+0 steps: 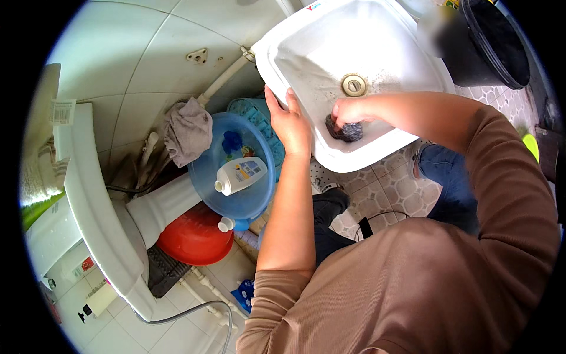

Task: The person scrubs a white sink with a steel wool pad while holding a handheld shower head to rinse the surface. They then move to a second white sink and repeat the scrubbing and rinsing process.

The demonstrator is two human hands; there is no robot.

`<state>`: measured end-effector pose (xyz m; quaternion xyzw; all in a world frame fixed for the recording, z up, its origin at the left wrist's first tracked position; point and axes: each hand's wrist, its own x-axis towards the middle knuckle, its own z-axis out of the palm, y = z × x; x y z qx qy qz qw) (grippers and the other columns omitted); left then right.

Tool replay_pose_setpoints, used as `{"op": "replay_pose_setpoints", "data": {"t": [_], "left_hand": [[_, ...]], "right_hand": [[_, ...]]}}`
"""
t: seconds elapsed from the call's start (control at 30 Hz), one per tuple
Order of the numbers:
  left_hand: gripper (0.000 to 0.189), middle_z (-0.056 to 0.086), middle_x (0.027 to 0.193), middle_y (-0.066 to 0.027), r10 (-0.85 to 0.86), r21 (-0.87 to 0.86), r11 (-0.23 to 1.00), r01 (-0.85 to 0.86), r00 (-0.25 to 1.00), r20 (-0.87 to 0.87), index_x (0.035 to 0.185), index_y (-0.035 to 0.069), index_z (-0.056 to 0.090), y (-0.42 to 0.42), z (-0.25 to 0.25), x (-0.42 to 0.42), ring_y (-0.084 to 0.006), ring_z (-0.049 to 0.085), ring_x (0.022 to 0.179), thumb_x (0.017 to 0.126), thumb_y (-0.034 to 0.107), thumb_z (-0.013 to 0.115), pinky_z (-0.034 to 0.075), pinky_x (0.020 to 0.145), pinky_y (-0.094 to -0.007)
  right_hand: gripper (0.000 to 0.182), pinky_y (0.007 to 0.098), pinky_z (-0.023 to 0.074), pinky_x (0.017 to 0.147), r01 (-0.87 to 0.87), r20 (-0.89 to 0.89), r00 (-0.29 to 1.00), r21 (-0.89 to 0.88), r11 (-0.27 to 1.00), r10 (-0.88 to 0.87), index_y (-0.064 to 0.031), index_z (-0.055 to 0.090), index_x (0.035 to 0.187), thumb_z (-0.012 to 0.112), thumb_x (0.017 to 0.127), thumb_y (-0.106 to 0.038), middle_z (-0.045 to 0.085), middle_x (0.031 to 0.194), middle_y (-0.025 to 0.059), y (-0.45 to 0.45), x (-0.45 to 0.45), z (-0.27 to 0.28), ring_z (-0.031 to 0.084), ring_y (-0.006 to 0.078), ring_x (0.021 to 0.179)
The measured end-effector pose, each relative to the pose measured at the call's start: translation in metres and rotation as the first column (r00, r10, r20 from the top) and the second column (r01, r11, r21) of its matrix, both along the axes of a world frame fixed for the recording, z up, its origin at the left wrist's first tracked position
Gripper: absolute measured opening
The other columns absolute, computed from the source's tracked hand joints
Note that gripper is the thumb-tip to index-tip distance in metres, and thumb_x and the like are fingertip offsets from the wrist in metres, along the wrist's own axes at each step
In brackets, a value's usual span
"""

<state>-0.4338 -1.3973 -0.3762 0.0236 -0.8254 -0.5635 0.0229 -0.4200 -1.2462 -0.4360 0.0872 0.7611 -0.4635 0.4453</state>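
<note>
A white ceramic washbasin [393, 44] lies before me, with a round metal drain [354, 85] in its floor and dark specks around it. My left hand [289, 126] grips the basin's left rim, fingers along the outside and thumb at the top edge. Inside the near left corner, my right hand [349, 111] presses a dark grey steel wool scourer [348, 132] against the basin surface. The fingertips are partly buried in the scourer. What supports the basin underneath is hidden.
To the left, a blue plastic tub [205, 177] holds a white bottle [242, 175]. Below it sits a red basin [199, 239], near a white pedestal [163, 208]. A grey cloth [189, 130] hangs by the wall pipe. A black bucket [468, 66] stands at upper right.
</note>
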Motion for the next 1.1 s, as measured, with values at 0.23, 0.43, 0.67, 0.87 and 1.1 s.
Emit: {"op": "replay_pose_setpoints", "data": {"t": [0.23, 0.43, 0.67, 0.87, 1.1], "left_hand": [[0.053, 0.058, 0.124, -0.0210, 0.001, -0.043, 0.999, 0.000, 1.000, 0.023, 0.141, -0.001, 0.033, 0.003, 0.004, 0.001, -0.0286, 0.058, 0.109, 0.096, 0.020, 0.052, 0.043, 0.093, -0.0347], [0.053, 0.055, 0.127, -0.0198, 0.000, -0.008, 1.000, 0.000, 0.999, 0.038, 0.141, -0.001, 0.033, -0.005, -0.002, 0.001, -0.0276, 0.056, 0.113, 0.097, 0.021, 0.051, 0.042, 0.095, -0.0338], [0.053, 0.055, 0.128, -0.0193, 0.002, -0.040, 0.999, 0.001, 0.997, 0.075, 0.141, 0.000, 0.033, 0.001, 0.000, -0.003, -0.0267, 0.056, 0.113, 0.097, 0.021, 0.051, 0.042, 0.095, -0.0335], [0.053, 0.054, 0.129, -0.0207, 0.018, -0.038, 0.999, -0.016, 0.997, 0.070, 0.141, -0.001, 0.032, 0.001, 0.000, -0.001, -0.0271, 0.055, 0.114, 0.097, 0.021, 0.051, 0.042, 0.095, -0.0336], [0.052, 0.058, 0.124, -0.0208, 0.011, 0.009, 1.000, -0.012, 1.000, 0.027, 0.141, -0.001, 0.033, 0.002, 0.001, -0.001, -0.0280, 0.059, 0.109, 0.097, 0.020, 0.051, 0.044, 0.093, -0.0340]], "right_hand": [[0.018, 0.0344, 0.0456, 0.072, -0.221, -0.279, 0.949, -0.252, 0.942, 0.148, 0.0024, 0.070, 0.092, 0.070, 0.076, -0.006, 0.065, 0.080, 0.0092, 0.013, 0.021, 0.023, 0.059, 0.0194, 0.076], [0.015, 0.0421, 0.0489, 0.071, -0.393, -0.324, 0.826, 0.256, 0.883, 0.462, 0.0002, 0.070, 0.084, 0.059, 0.075, -0.004, 0.065, 0.083, 0.0210, -0.012, 0.002, -0.007, 0.063, 0.0347, 0.076], [0.020, 0.0422, 0.0511, 0.074, -0.325, -0.351, 0.768, 0.507, 0.798, 0.536, -0.0028, 0.072, 0.086, 0.058, 0.072, -0.004, 0.067, 0.093, 0.0211, -0.004, -0.019, -0.037, 0.065, 0.0361, 0.089], [0.024, 0.0401, 0.0489, 0.076, -0.339, -0.209, 0.907, 0.153, 0.928, 0.366, -0.0024, 0.069, 0.098, 0.061, 0.075, -0.001, 0.068, 0.093, 0.0181, -0.006, 0.002, -0.009, 0.064, 0.0297, 0.089], [0.033, 0.0374, 0.0503, 0.072, -0.562, -0.097, 0.817, 0.092, 0.822, 0.569, -0.0048, 0.071, 0.097, 0.079, 0.065, -0.011, 0.070, 0.092, 0.0119, 0.022, -0.009, -0.018, 0.065, 0.0257, 0.086]]}}
